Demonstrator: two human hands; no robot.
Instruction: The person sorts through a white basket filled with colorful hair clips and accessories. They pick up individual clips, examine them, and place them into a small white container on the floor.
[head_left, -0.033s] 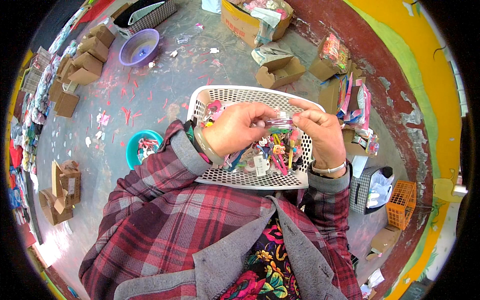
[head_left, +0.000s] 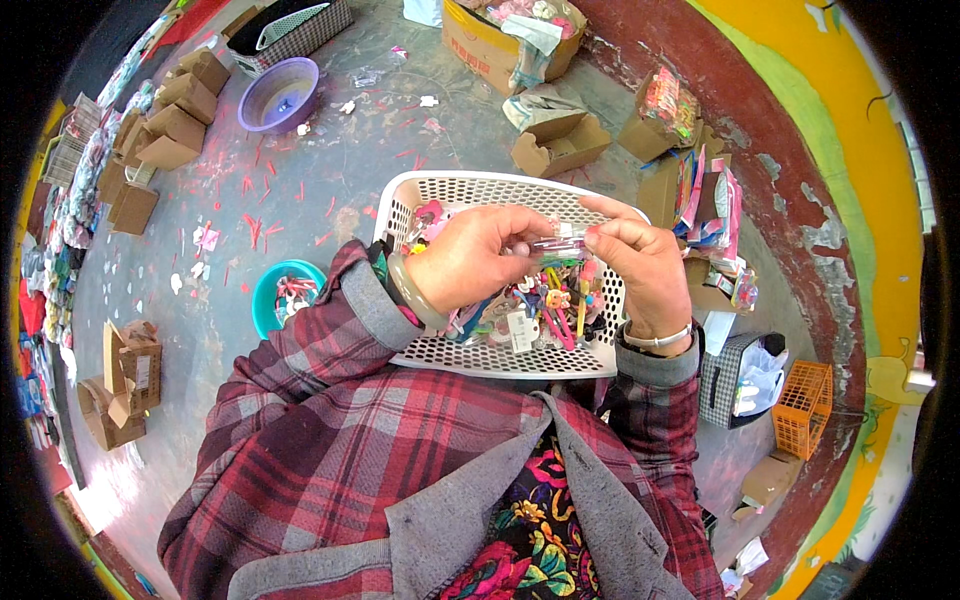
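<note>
**Over a white basket (head_left: pixel 490 188), left hand (head_left: pixel 465 260) and right hand (head_left: pixel 645 275) meet at a clear item (head_left: pixel 560 246)**

A scuffed grey floor (head_left: pixel 200 380), flecked with red and white scraps, spreads around a person in a red-and-grey plaid jacket (head_left: pixel 330 440), whose two sleeves reach in over the basket. The perforated basket sits directly in front of the jacket, holding a heap of small colourful trinkets (head_left: pixel 565 300). Toward the upper left stands a purple basin (head_left: pixel 283 103); nearer, just beside the left sleeve and partly hidden by it, is a teal basin (head_left: pixel 265 310) with small red and white pieces inside. An orange crate (head_left: pixel 803 408) stands well off to the right.

Both hands are above the heap, the left with a pale bangle (head_left: pixel 415 290) at the wrist, the right with a pale bracelet (head_left: pixel 660 340). A white tag (head_left: pixel 521 331) shows among the trinkets below them.

The item, glossy and streaked with pink, lies level across the gap between the hands, over the middle of the basket; its exact kind is too small to tell. The left thumb and fingers are closed around its left end. The right fingertips pinch its right end, almost pressed together, with one finger stretched out above, apart from the item.
</note>
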